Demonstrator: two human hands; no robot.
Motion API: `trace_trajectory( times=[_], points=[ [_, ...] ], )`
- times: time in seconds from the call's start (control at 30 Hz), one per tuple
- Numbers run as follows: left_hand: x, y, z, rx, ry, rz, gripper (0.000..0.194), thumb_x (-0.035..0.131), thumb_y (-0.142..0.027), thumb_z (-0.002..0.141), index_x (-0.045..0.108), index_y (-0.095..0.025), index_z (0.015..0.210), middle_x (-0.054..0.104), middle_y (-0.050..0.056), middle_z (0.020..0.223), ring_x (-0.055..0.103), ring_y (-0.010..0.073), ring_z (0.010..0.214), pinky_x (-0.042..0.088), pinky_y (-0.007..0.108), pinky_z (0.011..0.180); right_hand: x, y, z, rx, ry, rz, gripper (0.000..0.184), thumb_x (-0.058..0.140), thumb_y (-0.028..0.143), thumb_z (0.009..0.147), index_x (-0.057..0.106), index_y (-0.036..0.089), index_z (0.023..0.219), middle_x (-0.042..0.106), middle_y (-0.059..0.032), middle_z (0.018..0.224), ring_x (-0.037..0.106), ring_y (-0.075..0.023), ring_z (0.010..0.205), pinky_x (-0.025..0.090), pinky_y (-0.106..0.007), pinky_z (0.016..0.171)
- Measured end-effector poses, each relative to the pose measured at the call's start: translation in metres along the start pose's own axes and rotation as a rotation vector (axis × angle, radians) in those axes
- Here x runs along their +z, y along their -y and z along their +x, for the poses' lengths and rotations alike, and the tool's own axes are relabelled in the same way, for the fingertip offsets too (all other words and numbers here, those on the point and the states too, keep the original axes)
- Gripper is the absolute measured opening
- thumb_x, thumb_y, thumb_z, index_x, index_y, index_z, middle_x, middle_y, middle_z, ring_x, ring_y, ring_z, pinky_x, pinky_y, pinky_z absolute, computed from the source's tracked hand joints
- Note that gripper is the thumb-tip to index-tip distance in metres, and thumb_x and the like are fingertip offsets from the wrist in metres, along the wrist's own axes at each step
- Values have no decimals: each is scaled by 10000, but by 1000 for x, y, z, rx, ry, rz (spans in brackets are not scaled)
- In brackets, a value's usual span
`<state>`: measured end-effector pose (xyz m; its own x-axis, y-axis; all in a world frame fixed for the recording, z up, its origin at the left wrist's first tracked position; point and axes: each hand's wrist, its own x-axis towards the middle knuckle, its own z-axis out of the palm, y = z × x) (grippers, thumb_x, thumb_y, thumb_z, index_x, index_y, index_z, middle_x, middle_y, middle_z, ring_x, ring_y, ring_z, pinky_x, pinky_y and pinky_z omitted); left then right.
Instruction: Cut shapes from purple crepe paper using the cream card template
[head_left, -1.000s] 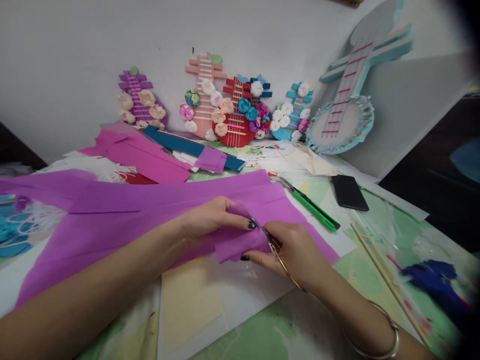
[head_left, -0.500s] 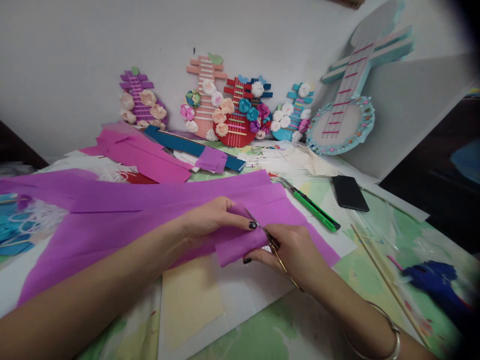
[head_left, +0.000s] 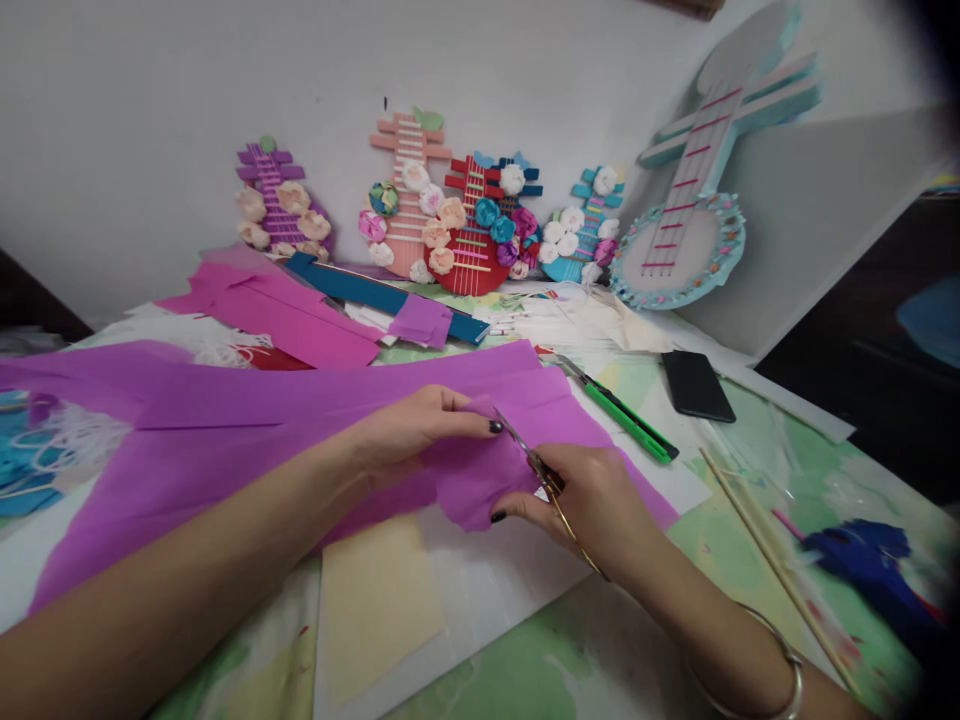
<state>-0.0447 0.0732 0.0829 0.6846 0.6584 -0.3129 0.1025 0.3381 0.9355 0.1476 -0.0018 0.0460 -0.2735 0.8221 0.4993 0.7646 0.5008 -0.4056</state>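
Note:
A long sheet of purple crepe paper (head_left: 225,430) lies across the table. My left hand (head_left: 409,430) pinches its folded edge, thumb and fingers closed on the paper. My right hand (head_left: 592,500) grips small gold-handled scissors (head_left: 536,470), whose blades point up and left into the paper just beside my left thumb. A loose purple flap (head_left: 480,490) hangs between the two hands.
A green utility knife (head_left: 626,420) and a black phone (head_left: 697,385) lie to the right, with thin wooden sticks (head_left: 765,550) nearer. Pink paper (head_left: 285,310) and a blue strip (head_left: 375,290) sit behind. Decorated paper guitars (head_left: 465,220) lean on the wall. A blue object (head_left: 862,560) lies at the far right.
The scissors have advanced up and left along the paper, and the cut flap has dropped lower. My left hand has shifted slightly up, still pinching the paper.

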Motion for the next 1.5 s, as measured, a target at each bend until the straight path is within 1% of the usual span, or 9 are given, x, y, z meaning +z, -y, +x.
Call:
trace_trajectory(
  times=[0.13, 0.2, 0.33, 0.47, 0.7, 0.87, 1.07, 1.3, 1.5],
  points=[
    [1, -1, -1, 2, -68, -17, 203, 767, -291, 723, 666, -128, 658, 626, -9, 586, 512, 74, 484, 338, 180, 455, -1, 1, 2, 17, -2, -12, 584, 564, 674, 795, 423, 174, 528, 389, 55, 448, 306, -63, 426, 198, -234, 453],
    [1, -1, -1, 8, -76, -12, 226, 760, -301, 729, 648, -132, 629, 593, -21, 547, 479, 66, 456, 313, 183, 437, -1, 2, 2, 31, 3, -8, 581, 567, 675, 793, 417, 179, 529, 381, 56, 449, 299, -66, 428, 202, -235, 455],
    [2, -1, -1, 10, -60, 2, 214, 754, -326, 727, 675, -130, 688, 650, 8, 621, 543, 93, 505, 358, 196, 475, -2, 4, 1, 47, 14, 6, 568, 611, 677, 755, 419, 186, 543, 371, 62, 465, 290, -71, 445, 213, -236, 463],
    [4, -1, -2, 16, -33, -8, 179, 759, -308, 720, 697, -140, 724, 680, 12, 669, 580, 105, 550, 397, 206, 514, -3, 6, 0, 65, 39, -27, 552, 671, 680, 693, 448, 187, 582, 416, 53, 508, 315, -81, 474, 216, -241, 477],
    [2, 2, -1, 9, 9, 33, 224, 765, -326, 720, 730, -133, 826, 730, 62, 799, 635, 133, 622, 447, 214, 558, 0, 6, 0, 72, 65, -20, 526, 709, 636, 688, 461, 183, 587, 432, 53, 513, 333, -81, 470, 225, -242, 485],
    [1, 4, 1, 6, 95, 17, 243, 744, -334, 751, 736, -134, 888, 739, 78, 852, 653, 137, 649, 488, 224, 610, 2, 5, 0, 71, 70, -14, 532, 686, 656, 698, 470, 182, 589, 438, 48, 514, 358, -86, 467, 232, -248, 489],
    [1, 6, 1, 0, 120, 35, 233, 733, -326, 765, 735, -131, 893, 737, 76, 850, 651, 132, 647, 482, 205, 588, 2, 4, -2, 74, 89, -31, 531, 635, 675, 737, 484, 182, 610, 477, 34, 528, 392, -91, 471, 246, -253, 495],
    [2, 6, 1, -6, 107, 17, 216, 741, -322, 750, 727, -123, 835, 719, 61, 775, 625, 117, 594, 464, 200, 555, 4, 6, -2, 23, 32, -51, 512, 668, 642, 730, 493, 177, 605, 436, 46, 507, 362, -89, 455, 236, -248, 483],
    [3, 7, 0, -21, 82, 21, 236, 740, -329, 742, 715, -104, 809, 692, 58, 714, 584, 106, 543, 430, 199, 511, 4, 7, -2, 5, 8, -44, 525, 601, 662, 775, 523, 171, 605, 411, 47, 489, 324, -87, 452, 226, -245, 474]
  ],
)
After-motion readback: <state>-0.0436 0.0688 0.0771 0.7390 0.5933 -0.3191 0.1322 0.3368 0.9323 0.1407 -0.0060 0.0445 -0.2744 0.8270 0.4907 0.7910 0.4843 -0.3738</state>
